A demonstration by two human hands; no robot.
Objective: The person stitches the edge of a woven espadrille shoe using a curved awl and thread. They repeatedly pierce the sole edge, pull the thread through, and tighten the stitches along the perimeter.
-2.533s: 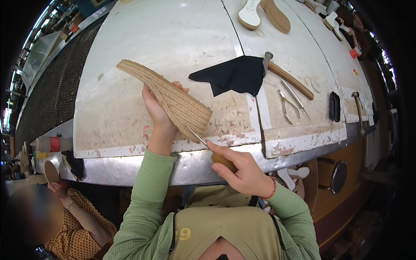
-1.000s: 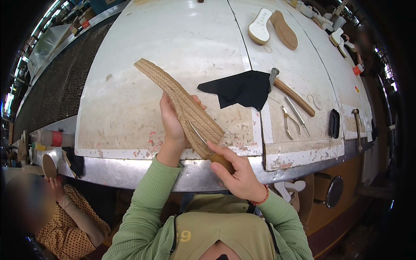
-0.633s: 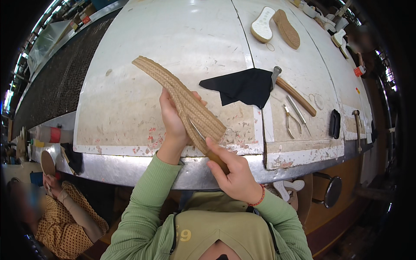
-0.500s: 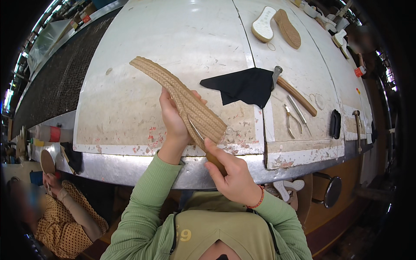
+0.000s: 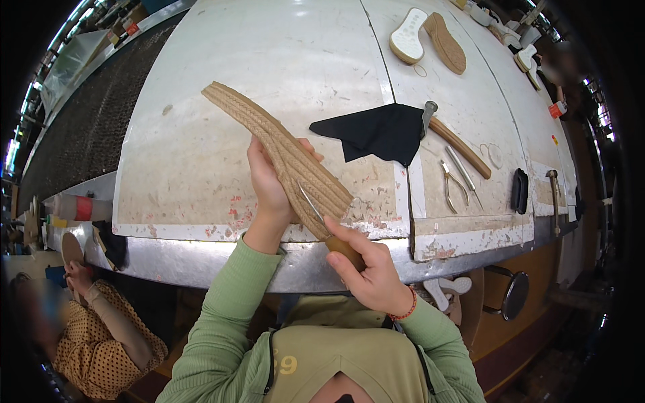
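Note:
A tan wedge shoe sole [image 5: 265, 134] with a braided, rope-like side wall is held slanting above the table. My left hand [image 5: 270, 185] grips it around the middle, its fingertips showing past the far edge. In my right hand [image 5: 373, 272] is a wooden-handled tool [image 5: 344, 251] with a slim, pointed metal blade. My forefinger lies along the top of its handle. The blade rests against the braided side near the sole's thick end; whether its tip goes into a groove, I cannot tell.
Right of the sole lie a black cloth [image 5: 379, 134], a hammer [image 5: 460, 149], nippers [image 5: 451, 188], a metal pick [image 5: 463, 168] and a black oblong piece [image 5: 520, 191]. Two soles [image 5: 446, 43] lie at the far right. A co-worker [image 5: 107, 336] sits at the lower left.
My right hand and the tool have shifted slightly right and toward me, baring more of the handle. The sole has turned a little in my left hand.

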